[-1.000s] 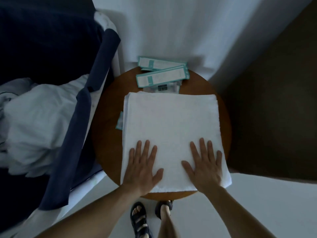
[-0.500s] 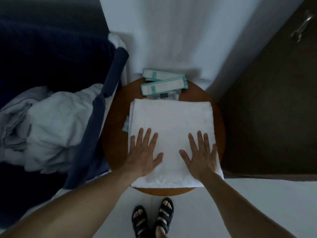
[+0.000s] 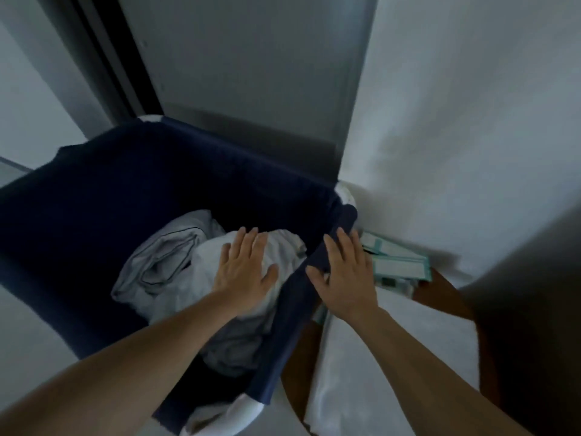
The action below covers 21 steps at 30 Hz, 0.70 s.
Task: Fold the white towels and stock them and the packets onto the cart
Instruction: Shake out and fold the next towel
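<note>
A heap of white and grey linen (image 3: 176,272) lies inside a dark blue fabric bin (image 3: 132,196). My left hand (image 3: 243,272) is over the heap with its fingers straight and spread; I cannot tell if it touches. My right hand (image 3: 344,278), fingers straight, is over the bin's right rim. A folded white towel (image 3: 361,366) lies on a round brown table (image 3: 440,291) at the lower right, under my right forearm. Teal-edged packets (image 3: 399,265) sit at the table's far side.
A grey door panel (image 3: 251,73) stands behind the bin, with a white wall (image 3: 471,121) to its right. A dark surface (image 3: 534,294) fills the right edge. Pale floor (image 3: 25,325) shows to the bin's left.
Both hands have left the folded towel and moved left, to the blue bin. The view has swung left and up, so the table now sits at the lower right.
</note>
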{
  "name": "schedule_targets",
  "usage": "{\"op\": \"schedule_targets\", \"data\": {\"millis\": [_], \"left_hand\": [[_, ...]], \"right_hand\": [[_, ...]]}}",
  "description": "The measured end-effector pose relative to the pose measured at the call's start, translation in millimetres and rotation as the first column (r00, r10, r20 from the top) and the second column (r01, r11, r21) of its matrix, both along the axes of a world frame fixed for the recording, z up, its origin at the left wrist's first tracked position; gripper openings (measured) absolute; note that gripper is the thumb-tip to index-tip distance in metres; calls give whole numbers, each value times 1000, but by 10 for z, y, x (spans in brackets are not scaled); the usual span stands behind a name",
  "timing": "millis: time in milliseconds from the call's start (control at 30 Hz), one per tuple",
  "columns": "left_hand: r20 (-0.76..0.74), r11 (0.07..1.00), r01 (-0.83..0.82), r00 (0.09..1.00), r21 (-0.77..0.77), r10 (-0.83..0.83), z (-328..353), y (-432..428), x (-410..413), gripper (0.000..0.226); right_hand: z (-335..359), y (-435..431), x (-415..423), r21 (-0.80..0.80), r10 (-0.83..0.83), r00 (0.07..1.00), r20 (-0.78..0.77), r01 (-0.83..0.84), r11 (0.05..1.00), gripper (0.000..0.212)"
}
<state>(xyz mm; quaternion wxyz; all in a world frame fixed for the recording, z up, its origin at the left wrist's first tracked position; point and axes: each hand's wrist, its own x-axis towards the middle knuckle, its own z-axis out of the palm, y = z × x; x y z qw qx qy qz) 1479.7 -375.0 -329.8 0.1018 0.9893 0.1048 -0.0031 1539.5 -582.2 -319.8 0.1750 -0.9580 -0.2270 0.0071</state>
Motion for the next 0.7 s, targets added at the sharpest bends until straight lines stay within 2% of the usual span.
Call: {"op": "schedule_targets", "data": {"millis": [67, 200, 333, 400, 567, 633, 700], "left_hand": [[-4, 997, -82, 997, -13, 82, -21, 494, 13, 74], [-61, 983, -175, 983, -59, 171, -206, 1428, 137, 73], [-130, 976, -196, 974, -90, 184, -517, 2200, 262, 73], [-142, 976, -193, 974, -102, 178, -677, 2493, 314, 71], [-224, 972, -183, 963, -146, 147, -1051, 2914, 402, 71], [-262, 974, -170, 957, -148, 127, -1169, 2965, 400, 72], [-282, 976, -152, 954, -157, 103, -1242, 2989, 399, 73]], "right_hand": [[-10, 494, 83, -16, 72, 997, -30, -73, 997, 80], [-370, 1476, 217, -55, 92, 955, -280, -112, 992, 85], [-1033, 2239, 289, -125, 31, 804, -594, -130, 984, 108], [-1341, 2504, 284, -155, -4, 735, -678, -137, 978, 119], [-1947, 2838, 175, -270, -66, 636, -769, -229, 935, 138], [-2122, 2852, 95, -326, -91, 656, -749, -245, 913, 131], [-2234, 2827, 60, -350, -88, 736, -671, -211, 913, 103]]}}
